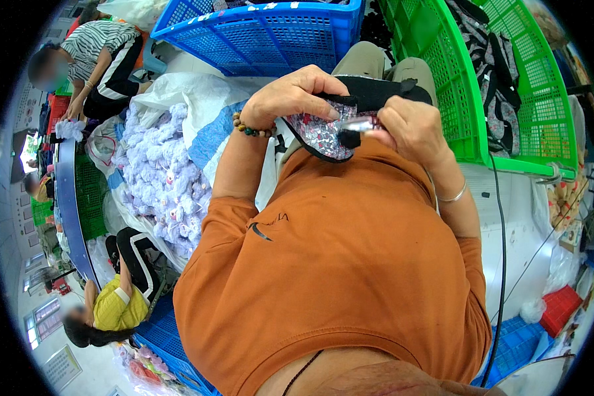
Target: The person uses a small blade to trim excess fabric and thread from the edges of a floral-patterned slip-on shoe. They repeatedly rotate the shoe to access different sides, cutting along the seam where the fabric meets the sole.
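Far left of a large blue crate [261, 43], a person in a striped top [96, 49] bends over, and well below that crate another person in a yellow top [119, 307] sits beside a long table [68, 204]. Just below and left of the crate, a white sack [171, 86] spills over with fluffy lavender pieces [158, 178]. To the crate's right stands a green crate [435, 72], stocked with dark and patterned pieces [498, 76]; farther right and lower, a black cable [499, 204] hangs in front of a red crate [561, 313].

Directly below the blue crate, a fabric piece [317, 132] spans the gap between two bare hands. The left hand [289, 96], above a beaded bracelet [252, 130], clamps its upper edge, thumb pressed on the patterned face. The right hand [412, 129], above a silver bangle [454, 193], covers part of the piece, its fingers curled together around a shiny object [360, 123], too blurred to identify.

The fabric shows a small grey, white and reddish pattern, a curved black border at the lower left and a broad black section toward the right.
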Demonstrator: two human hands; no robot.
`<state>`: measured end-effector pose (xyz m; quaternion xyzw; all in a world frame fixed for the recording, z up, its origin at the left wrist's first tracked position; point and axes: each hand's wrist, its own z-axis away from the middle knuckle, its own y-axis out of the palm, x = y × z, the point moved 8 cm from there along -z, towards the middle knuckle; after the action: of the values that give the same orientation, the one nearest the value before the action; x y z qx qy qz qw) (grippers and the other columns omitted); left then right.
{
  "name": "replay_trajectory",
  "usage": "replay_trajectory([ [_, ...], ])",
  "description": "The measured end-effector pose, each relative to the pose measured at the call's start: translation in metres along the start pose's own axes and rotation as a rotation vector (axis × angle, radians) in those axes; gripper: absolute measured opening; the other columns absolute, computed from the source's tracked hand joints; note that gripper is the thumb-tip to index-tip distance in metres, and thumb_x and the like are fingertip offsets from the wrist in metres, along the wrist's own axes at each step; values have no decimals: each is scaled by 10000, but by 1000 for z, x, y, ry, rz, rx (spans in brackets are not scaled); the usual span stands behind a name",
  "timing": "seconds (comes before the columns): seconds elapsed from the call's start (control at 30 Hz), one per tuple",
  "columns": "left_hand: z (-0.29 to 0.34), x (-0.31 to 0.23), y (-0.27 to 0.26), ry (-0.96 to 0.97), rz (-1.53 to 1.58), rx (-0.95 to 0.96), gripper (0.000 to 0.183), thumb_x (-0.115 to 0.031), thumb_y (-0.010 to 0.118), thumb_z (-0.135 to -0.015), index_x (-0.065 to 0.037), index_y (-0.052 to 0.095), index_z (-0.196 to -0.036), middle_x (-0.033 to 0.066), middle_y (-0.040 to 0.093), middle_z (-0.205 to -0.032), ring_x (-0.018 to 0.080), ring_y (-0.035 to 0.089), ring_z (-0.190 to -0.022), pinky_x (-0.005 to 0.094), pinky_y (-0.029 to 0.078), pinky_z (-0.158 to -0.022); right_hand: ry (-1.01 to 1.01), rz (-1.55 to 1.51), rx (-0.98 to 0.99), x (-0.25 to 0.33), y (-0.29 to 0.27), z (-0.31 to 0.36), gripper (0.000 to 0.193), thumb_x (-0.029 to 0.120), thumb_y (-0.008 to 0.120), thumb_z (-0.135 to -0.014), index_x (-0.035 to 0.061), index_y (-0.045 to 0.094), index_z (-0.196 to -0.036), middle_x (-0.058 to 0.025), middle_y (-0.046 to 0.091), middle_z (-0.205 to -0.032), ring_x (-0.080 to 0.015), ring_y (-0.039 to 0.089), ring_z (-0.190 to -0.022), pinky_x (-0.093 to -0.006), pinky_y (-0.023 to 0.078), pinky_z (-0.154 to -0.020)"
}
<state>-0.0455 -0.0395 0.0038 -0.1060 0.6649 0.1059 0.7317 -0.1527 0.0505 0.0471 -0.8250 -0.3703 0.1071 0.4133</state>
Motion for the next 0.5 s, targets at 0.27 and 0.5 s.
replay_trajectory([
  [0.27, 4, -9, 2, -48, 0, -51, 205, -82, 656, -729, 34, 673, -897, 16, 637, -756, 54, 538, -654, 205, 444, -624, 292, -279, -110, -27, 6, 12, 341, 356, 634, -835, 27, 544, -806, -95, 539, -719, -264, 568, -590, -327, 451, -497],
  [0.5, 7, -19, 2, -3, -132, -115, 200, -91, 662, -727, 25, 672, -889, 7, 622, -742, 62, 524, -645, 213, 433, -612, 365, -173, -109, -29, 7, 7, 294, 315, 643, -838, 31, 575, -809, -110, 549, -701, -274, 570, -592, -341, 457, -512],
])
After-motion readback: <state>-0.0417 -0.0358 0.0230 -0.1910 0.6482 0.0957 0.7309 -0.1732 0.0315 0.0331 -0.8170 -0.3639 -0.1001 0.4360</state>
